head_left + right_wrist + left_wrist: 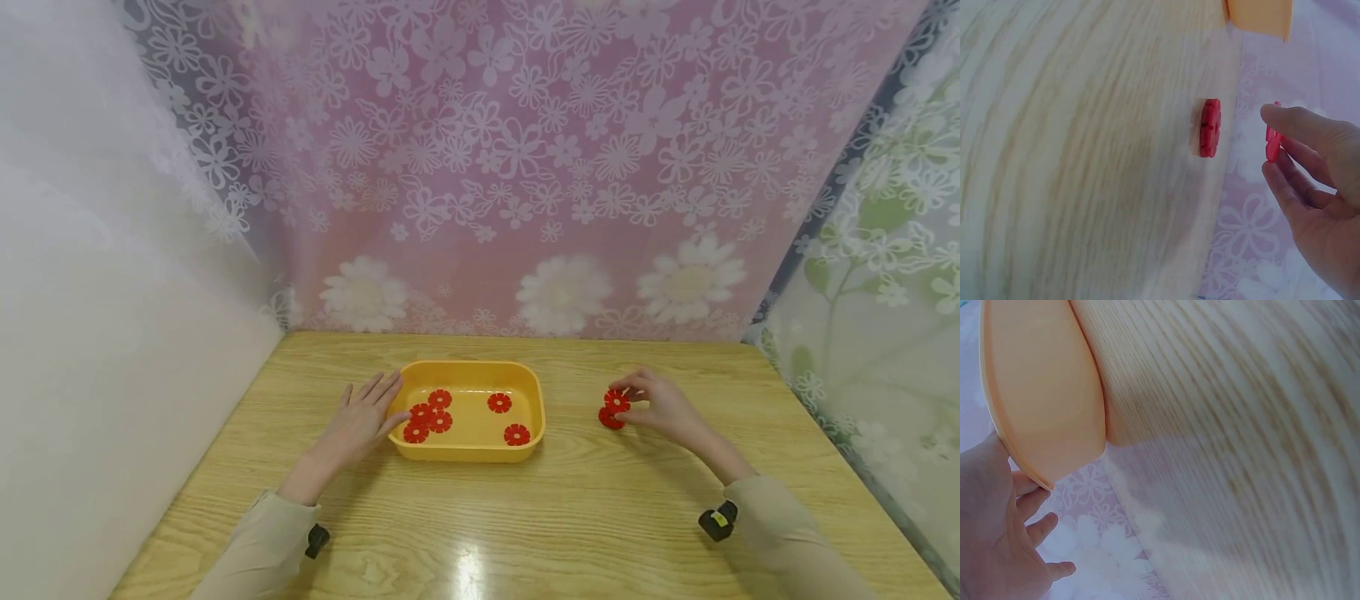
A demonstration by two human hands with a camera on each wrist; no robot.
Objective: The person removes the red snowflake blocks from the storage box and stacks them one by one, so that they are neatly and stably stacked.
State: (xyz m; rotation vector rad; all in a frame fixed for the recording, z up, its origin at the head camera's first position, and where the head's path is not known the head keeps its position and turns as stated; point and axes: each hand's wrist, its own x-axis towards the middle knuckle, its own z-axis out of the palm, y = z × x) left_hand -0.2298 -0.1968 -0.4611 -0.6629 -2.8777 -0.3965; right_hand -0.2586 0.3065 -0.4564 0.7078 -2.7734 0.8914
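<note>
My left hand (360, 423) rests against the left end of a yellow plastic basin (468, 453), its fingers fairly straight along the rim and the thumb reaching over the edge. In the left wrist view those fingers (1040, 530) spread out beside the rim. Several red notched discs, shaped like snowflake building pieces (499, 403), lie inside the basin. To the right, my right hand (667, 410) pinches one red notched disc (617, 402) between thumb and fingers. That disc is held just above a small stack of red discs (1210, 128) on the table.
The wood-grain table (570, 517) stretches around the basin and in front of both hands. Behind it hangs a pink flowered curtain (480, 208). A white wall covering (135, 292) borders the left, and a flowered cloth (885, 292) borders the right.
</note>
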